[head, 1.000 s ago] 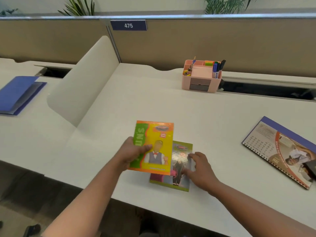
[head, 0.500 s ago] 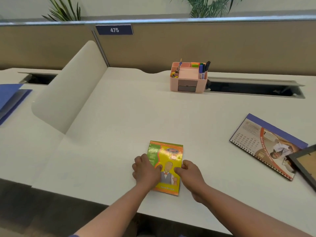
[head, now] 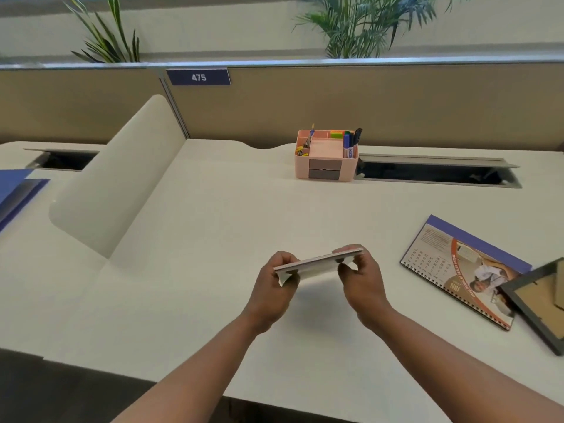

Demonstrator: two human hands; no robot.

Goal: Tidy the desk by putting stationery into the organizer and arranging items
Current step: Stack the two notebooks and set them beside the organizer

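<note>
Two thin booklets (head: 317, 264) are stacked and held up edge-on above the white desk (head: 213, 239), so only their white page edges show. My left hand (head: 274, 288) grips the stack's left end and my right hand (head: 361, 279) pinches its right end. A pink organizer (head: 326, 155) stands at the back of the desk, with markers, sticky notes and clips in its compartments and two grey drawers in front.
A spiral-bound calendar (head: 464, 270) lies flat at the right, with a black picture frame (head: 546, 300) overlapping its near corner. A curved white divider (head: 122, 184) rises at the left, a blue folder (head: 18, 190) beyond it. An open cable tray (head: 436, 174) runs behind the organizer.
The yellow booklet was laid on the other one, squared up, and both hands have now lifted the stack off the desk and tilted it edge-on.
</note>
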